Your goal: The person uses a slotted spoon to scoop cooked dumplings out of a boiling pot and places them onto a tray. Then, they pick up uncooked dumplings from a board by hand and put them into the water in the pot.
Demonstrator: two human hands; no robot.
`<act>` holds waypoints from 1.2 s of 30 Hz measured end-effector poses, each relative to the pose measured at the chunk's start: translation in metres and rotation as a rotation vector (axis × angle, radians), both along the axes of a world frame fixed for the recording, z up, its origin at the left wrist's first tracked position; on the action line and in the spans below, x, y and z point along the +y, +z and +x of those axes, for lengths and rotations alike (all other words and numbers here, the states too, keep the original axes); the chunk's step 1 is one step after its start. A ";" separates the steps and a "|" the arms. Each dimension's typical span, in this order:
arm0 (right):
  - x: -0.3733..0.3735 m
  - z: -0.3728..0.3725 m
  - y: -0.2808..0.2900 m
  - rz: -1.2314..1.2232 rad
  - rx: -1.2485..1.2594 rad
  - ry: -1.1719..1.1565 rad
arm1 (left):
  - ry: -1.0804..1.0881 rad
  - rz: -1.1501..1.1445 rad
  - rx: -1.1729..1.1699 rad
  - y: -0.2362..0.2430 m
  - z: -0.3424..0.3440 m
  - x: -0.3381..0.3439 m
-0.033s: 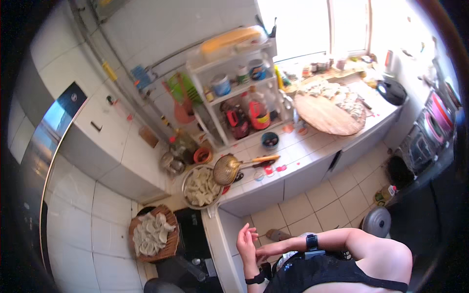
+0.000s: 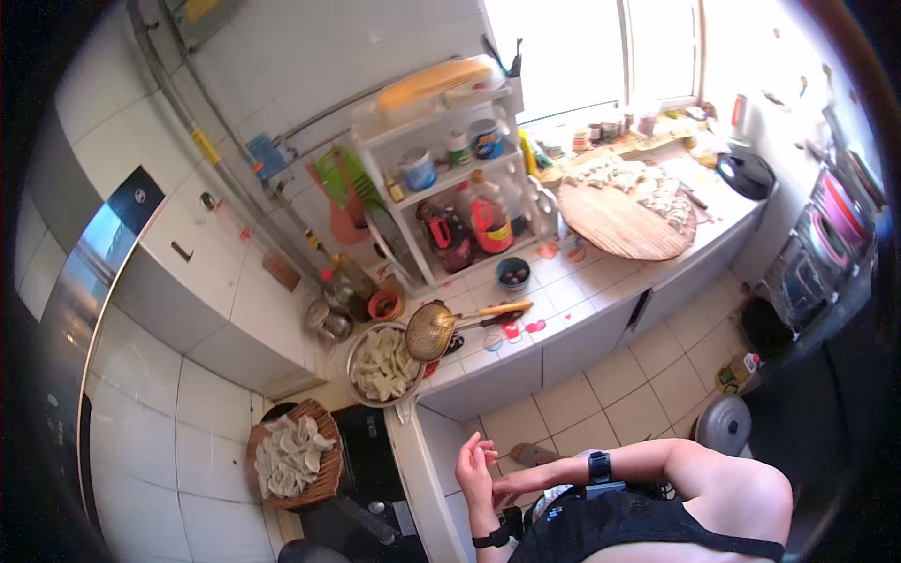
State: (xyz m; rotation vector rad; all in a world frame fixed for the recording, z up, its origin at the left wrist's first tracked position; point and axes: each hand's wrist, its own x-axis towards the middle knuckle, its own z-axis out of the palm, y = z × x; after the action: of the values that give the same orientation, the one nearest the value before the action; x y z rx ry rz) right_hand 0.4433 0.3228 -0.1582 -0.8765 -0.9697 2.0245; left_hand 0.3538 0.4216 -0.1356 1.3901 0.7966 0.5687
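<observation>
My left hand (image 2: 477, 467) is raised at the lower middle with its palm turned partly up. Its fingers are loosely apart, and it holds nothing. My right hand (image 2: 513, 484) reaches across from the right and touches the left one near the wrist. The visible fingers of the right are stretched out, and their tips are partly hidden. Nearest to both is the counter edge by a metal bowl (image 2: 353, 377) of pale dumplings (image 2: 386, 364). A wire skimmer (image 2: 429, 330) with a wooden handle rests beside the bowl's rim. More dumplings (image 2: 293, 455) lie on a round woven tray (image 2: 328, 466) by the black stove.
A round wooden board (image 2: 615, 220) with dumplings lies on the far counter (image 2: 563, 298). Beside it stands a white shelf (image 2: 427, 197) with bottles and jars. A small dark bowl (image 2: 512, 273) sits before the shelf. A grey pot lid (image 2: 724, 427) is at the lower right.
The view has shifted slightly, so the counter and shelf appear a little further left. My hands hold the same pose.
</observation>
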 end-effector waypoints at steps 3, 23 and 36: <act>-0.028 0.007 0.004 -0.068 0.054 -0.095 | -0.136 -0.006 -0.040 0.006 0.021 -0.022; -0.082 0.015 0.004 -0.364 0.165 -0.558 | -0.115 0.090 -0.003 -0.010 0.008 -0.090; -0.110 0.169 0.007 -0.207 0.057 -0.797 | -0.036 0.094 0.011 0.010 0.133 -0.088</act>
State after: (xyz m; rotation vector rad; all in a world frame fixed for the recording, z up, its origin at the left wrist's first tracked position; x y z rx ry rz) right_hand 0.6127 0.2128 -0.1515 -1.0886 -0.2862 1.4492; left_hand 0.4863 0.3337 -0.1254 1.4919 0.7597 0.5772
